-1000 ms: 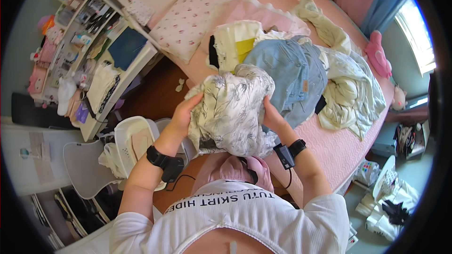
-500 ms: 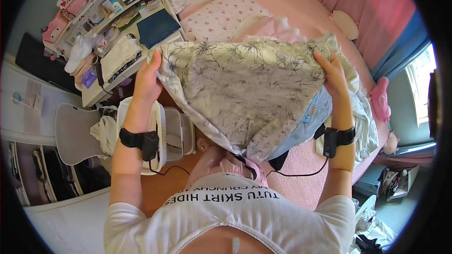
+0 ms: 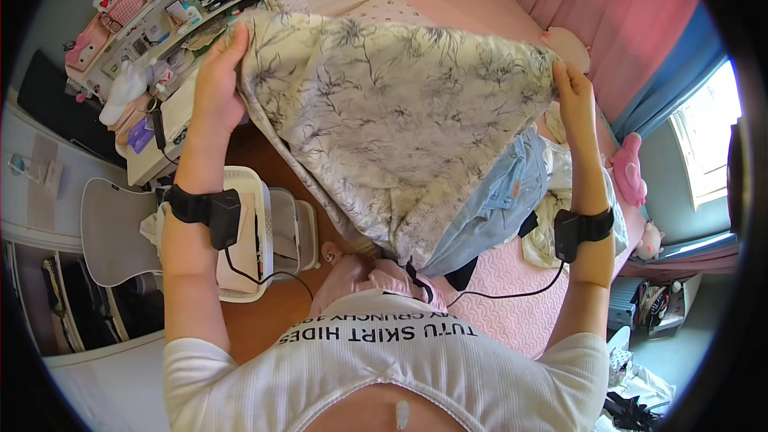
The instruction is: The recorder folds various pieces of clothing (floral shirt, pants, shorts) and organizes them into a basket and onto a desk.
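Left hand point(image 3: 220, 84) grips floral cloth point(image 3: 392, 104); white basket point(image 3: 266, 252) holds beige item point(image 3: 238, 228)

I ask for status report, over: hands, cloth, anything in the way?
Left fingers, right fingers gripping cloth near upper corners. Cloth spread between them. Jeans partly hidden behind. Nothing seen blocking.

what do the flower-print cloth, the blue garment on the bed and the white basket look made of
Flower-print cloth: thin woven fabric, perhaps cotton or a blend, with soft folds and at most a faint sheen.
Blue garment: probably matte denim, given its faded blue, seams and tan patch.
White basket: likely smooth plastic, judging by its moulded, rounded rim.
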Demonstrator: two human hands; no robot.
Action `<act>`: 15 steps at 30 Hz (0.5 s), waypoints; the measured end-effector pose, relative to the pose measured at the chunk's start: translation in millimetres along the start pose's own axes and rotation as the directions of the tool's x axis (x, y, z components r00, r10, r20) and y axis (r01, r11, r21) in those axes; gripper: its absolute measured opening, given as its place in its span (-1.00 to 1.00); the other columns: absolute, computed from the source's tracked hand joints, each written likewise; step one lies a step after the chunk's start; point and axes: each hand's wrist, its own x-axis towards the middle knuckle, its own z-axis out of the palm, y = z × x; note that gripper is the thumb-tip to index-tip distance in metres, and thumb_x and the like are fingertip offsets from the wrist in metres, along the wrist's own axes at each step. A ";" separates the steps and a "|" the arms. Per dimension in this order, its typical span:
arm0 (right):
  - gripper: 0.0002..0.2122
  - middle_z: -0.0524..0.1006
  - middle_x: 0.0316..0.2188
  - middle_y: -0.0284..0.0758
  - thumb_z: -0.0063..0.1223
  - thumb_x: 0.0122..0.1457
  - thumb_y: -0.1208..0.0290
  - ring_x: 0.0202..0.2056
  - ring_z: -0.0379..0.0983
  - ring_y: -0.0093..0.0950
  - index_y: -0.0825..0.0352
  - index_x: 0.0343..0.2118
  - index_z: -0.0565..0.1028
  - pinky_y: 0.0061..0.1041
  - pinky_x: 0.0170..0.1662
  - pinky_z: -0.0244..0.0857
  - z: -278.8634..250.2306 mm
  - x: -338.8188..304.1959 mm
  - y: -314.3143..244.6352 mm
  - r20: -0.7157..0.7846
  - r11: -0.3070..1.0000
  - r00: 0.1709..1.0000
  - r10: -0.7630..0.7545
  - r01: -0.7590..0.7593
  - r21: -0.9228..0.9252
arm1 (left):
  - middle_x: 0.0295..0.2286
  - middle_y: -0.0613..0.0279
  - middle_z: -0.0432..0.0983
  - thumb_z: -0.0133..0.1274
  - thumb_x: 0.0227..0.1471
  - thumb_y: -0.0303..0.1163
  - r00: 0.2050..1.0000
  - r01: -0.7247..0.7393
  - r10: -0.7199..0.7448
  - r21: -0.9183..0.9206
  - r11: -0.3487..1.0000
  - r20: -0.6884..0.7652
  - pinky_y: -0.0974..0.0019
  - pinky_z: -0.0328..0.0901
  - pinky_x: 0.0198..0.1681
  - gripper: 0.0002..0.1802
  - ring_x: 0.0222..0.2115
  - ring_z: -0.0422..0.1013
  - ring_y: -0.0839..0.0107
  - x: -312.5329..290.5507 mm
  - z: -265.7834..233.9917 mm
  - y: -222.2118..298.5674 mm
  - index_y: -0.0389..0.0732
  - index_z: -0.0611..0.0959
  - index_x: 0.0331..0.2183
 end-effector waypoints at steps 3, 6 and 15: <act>-0.72 0.37 -0.57 -0.47 -0.21 0.11 0.24 -0.53 0.20 -0.65 0.40 -0.47 0.38 -0.68 -0.45 0.10 8.9 3.4 -11.7 0.162 0.736 0.973 0.166 -0.231 0.637 | -0.38 0.22 0.43 -0.11 -0.01 -0.24 1.000 -0.004 0.004 0.059 0.998 -0.010 0.44 0.27 -0.30 -0.69 -0.39 0.37 0.48 0.5 7.1 18.6 -0.28 0.44 -0.31; -0.71 0.35 -0.54 -0.46 -0.22 0.11 0.21 -0.50 0.19 -0.68 0.41 -0.41 0.35 -0.73 -0.43 0.09 9.7 7.6 -35.8 0.357 0.518 0.880 0.312 -0.473 0.713 | -0.38 0.23 0.44 -0.07 -0.04 -0.22 0.999 -0.020 0.024 0.119 0.993 -0.027 0.45 0.27 -0.32 -0.68 -0.41 0.38 0.50 7.7 3.0 41.3 -0.28 0.45 -0.31; -0.84 0.30 -0.61 -0.33 -0.04 -0.01 0.37 -0.56 0.24 -0.51 0.34 -0.47 0.30 -0.53 -0.50 0.11 -5.1 17.0 -61.2 0.493 0.980 0.864 -0.106 0.175 -0.096 | -0.34 0.23 0.44 -0.05 -0.06 -0.26 0.992 -0.122 0.125 0.205 0.971 -0.002 0.44 0.27 -0.28 -0.66 -0.35 0.38 0.49 29.7 -6.9 86.2 -0.28 0.46 -0.25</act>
